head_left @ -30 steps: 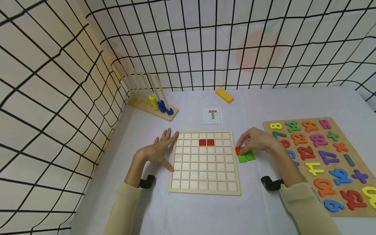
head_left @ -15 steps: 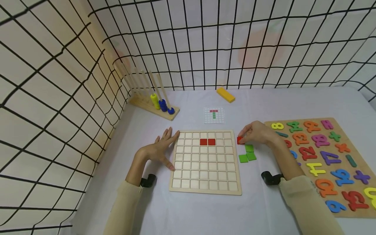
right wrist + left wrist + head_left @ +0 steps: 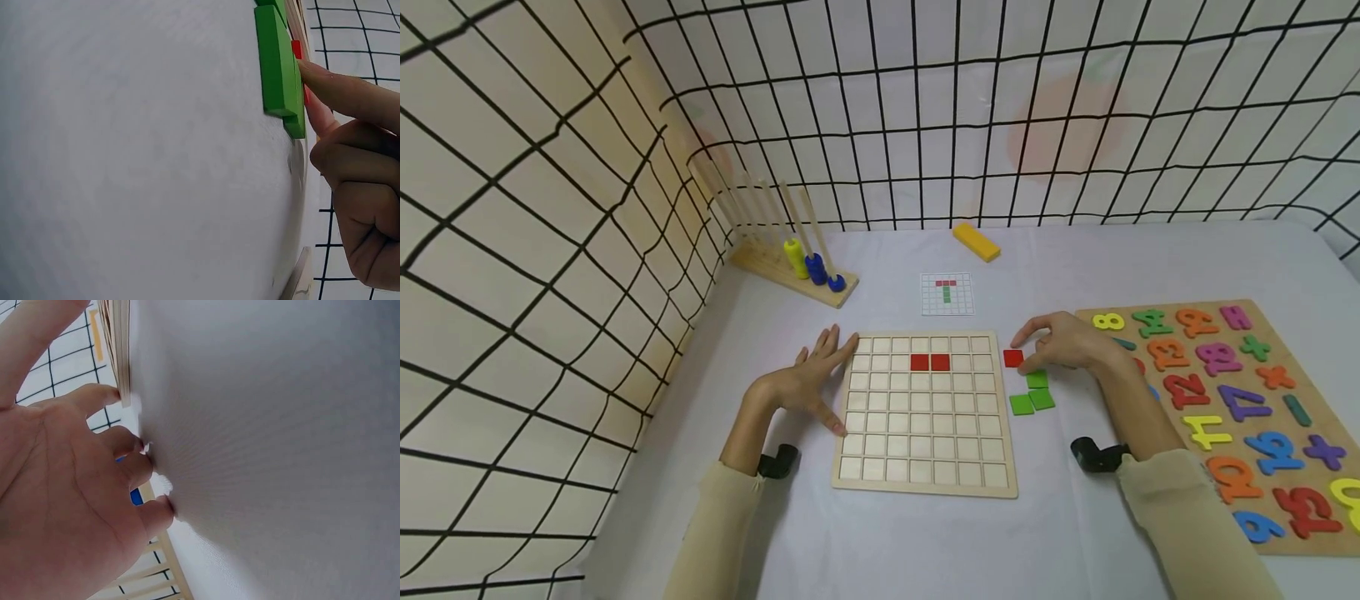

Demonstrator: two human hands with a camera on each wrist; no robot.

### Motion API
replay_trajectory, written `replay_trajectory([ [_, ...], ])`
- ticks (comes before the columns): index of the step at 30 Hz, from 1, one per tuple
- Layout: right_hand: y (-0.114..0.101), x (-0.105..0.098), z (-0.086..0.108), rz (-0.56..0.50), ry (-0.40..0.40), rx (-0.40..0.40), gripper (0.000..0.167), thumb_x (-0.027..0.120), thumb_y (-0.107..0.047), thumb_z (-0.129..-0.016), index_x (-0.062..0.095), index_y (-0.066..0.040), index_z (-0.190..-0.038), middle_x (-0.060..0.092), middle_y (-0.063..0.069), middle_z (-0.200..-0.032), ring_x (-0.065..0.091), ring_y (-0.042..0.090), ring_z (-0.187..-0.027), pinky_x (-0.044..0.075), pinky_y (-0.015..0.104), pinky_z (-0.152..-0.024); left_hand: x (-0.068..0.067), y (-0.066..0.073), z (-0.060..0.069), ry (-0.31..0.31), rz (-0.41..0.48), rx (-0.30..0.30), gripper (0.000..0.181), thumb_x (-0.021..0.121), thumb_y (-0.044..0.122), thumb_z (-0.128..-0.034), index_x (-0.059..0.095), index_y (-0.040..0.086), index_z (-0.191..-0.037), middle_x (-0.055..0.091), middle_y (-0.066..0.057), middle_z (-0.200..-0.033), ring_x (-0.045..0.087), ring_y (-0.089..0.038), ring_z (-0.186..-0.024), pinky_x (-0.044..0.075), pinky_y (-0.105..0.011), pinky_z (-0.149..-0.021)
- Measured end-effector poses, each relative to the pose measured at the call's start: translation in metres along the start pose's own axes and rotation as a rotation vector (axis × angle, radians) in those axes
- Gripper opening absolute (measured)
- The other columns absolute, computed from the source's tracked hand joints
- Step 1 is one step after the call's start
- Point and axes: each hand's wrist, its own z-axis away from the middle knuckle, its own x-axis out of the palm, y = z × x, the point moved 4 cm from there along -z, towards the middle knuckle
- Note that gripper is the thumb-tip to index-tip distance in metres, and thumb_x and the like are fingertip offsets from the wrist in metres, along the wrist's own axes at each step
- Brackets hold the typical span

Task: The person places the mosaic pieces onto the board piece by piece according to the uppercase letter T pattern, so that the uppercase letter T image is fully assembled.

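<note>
My left hand [image 3: 793,387] lies spread at the left edge of the wooden grid board [image 3: 925,491], index finger at its upper corner and thumb lower down; the left wrist view shows a fingertip against the board's side [image 3: 124,356]. Two red tiles [image 3: 929,362] sit side by side in the grid's second row. Right of the board, my right hand [image 3: 1062,342] has thumb and index finger apart beside a loose red tile [image 3: 1012,358] on the table. Its thumb is at or just above the uppermost of three green tiles [image 3: 1037,380]. In the right wrist view, the other fingers are bent.
A small pattern card [image 3: 947,294] and a yellow block [image 3: 976,242] lie behind the board. An abacus [image 3: 797,279] stands back left, a number puzzle board [image 3: 1213,425] lies right. Black wire mesh [image 3: 955,129] borders the table at back and left.
My right hand has moved the red tile off the green ones, away from me, and its fingers have parted from it. The left hand has stayed in place.
</note>
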Motion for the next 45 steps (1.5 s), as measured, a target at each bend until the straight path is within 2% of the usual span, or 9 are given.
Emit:
replay_trajectory([
  [10, -0.006, 0.004, -0.003, -0.013, 0.04, 0.044, 0.041, 0.086, -0.022, -0.081, 0.072, -0.003, -0.115, 0.05, 0.0, -0.067, 0.044, 0.017, -0.065, 0.031, 0.028, -0.061, 0.001, -0.004, 0.0, 0.0, 0.007, -0.005, 0.145, 0.099, 0.031, -0.0653, -0.002, 0.015, -0.167, -0.025, -0.02, -0.17, -0.025, -0.036, -0.159, -0.011, -0.061, -0.129],
  [15, -0.007, 0.004, -0.002, -0.044, 0.073, 0.084, 0.041, 0.087, -0.021, -0.08, 0.072, -0.003, -0.114, 0.053, 0.003, -0.078, 0.046, 0.021, -0.079, 0.033, 0.031, -0.068, 0.001, -0.003, 0.0, -0.003, 0.01, -0.006, 0.144, 0.099, 0.031, -0.0656, -0.002, 0.016, -0.167, -0.025, -0.019, -0.17, -0.025, -0.036, -0.159, -0.011, -0.061, -0.129],
  [17, -0.005, 0.004, -0.002, -0.046, 0.079, 0.092, 0.042, 0.087, -0.021, -0.08, 0.072, -0.003, -0.115, 0.051, 0.003, -0.077, 0.045, 0.021, -0.079, 0.033, 0.031, -0.069, 0.001, -0.003, 0.0, -0.004, 0.005, -0.01, 0.144, 0.099, 0.032, -0.0654, -0.002, 0.016, -0.167, -0.025, -0.019, -0.17, -0.025, -0.035, -0.159, -0.011, -0.061, -0.129],
  [24, -0.002, 0.002, -0.005, -0.05, 0.08, 0.084, 0.042, 0.087, -0.019, -0.08, 0.072, -0.003, -0.116, 0.044, -0.001, -0.063, 0.041, 0.016, -0.063, 0.03, 0.028, -0.062, 0.001, -0.002, 0.0, -0.002, 0.0, -0.013, 0.145, 0.099, 0.033, -0.0654, -0.002, 0.016, -0.167, -0.025, -0.019, -0.17, -0.025, -0.036, -0.159, -0.011, -0.061, -0.129],
  [30, -0.003, -0.002, -0.003, -0.035, 0.072, 0.032, 0.044, 0.087, -0.02, -0.08, 0.073, 0.0, -0.116, 0.045, -0.002, -0.063, 0.04, 0.015, -0.063, 0.029, 0.027, -0.062, 0.001, -0.003, 0.001, 0.001, 0.003, -0.012, 0.145, 0.099, 0.031, -0.0653, -0.003, 0.015, -0.167, -0.025, -0.02, -0.17, -0.025, -0.036, -0.159, -0.011, -0.061, -0.129],
  [34, -0.008, -0.01, 0.002, 0.0, 0.125, -0.02, 0.04, 0.086, -0.019, -0.079, 0.075, 0.002, -0.112, 0.048, 0.0, -0.068, 0.042, 0.017, -0.067, 0.03, 0.027, -0.061, 0.002, -0.004, 0.0, 0.001, 0.003, -0.006, 0.145, 0.099, 0.032, -0.0656, -0.003, 0.016, -0.167, -0.025, -0.02, -0.17, -0.025, -0.036, -0.159, -0.011, -0.061, -0.129],
  [37, -0.016, -0.011, 0.004, 0.004, 0.159, -0.05, 0.037, 0.085, -0.021, -0.082, 0.075, 0.0, -0.111, 0.043, 0.002, -0.069, 0.04, 0.019, -0.07, 0.029, 0.029, -0.062, 0.002, -0.003, 0.0, -0.001, -0.001, -0.007, 0.145, 0.098, 0.033, -0.0658, -0.003, 0.017, -0.167, -0.025, -0.019, -0.17, -0.026, -0.035, -0.159, -0.012, -0.061, -0.129],
  [40, -0.03, -0.005, 0.005, -0.02, 0.162, -0.073, 0.037, 0.084, -0.024, -0.084, 0.075, -0.003, -0.113, 0.038, 0.002, -0.072, 0.038, 0.021, -0.075, 0.027, 0.032, -0.066, 0.002, -0.002, 0.0, -0.001, 0.0, -0.007, 0.144, 0.098, 0.033, -0.0657, -0.003, 0.016, -0.167, -0.026, -0.018, -0.17, -0.026, -0.035, -0.159, -0.012, -0.061, -0.129],
  [45, -0.06, 0.022, -0.002, -0.105, 0.114, -0.13, 0.034, 0.086, -0.02, -0.083, 0.075, -0.004, -0.111, 0.032, -0.002, -0.065, 0.035, 0.018, -0.067, 0.025, 0.03, -0.062, 0.001, -0.001, 0.0, -0.001, -0.006, -0.012, 0.145, 0.099, 0.033, -0.0655, -0.003, 0.016, -0.167, -0.025, -0.018, -0.17, -0.025, -0.035, -0.159, -0.011, -0.06, -0.13],
])
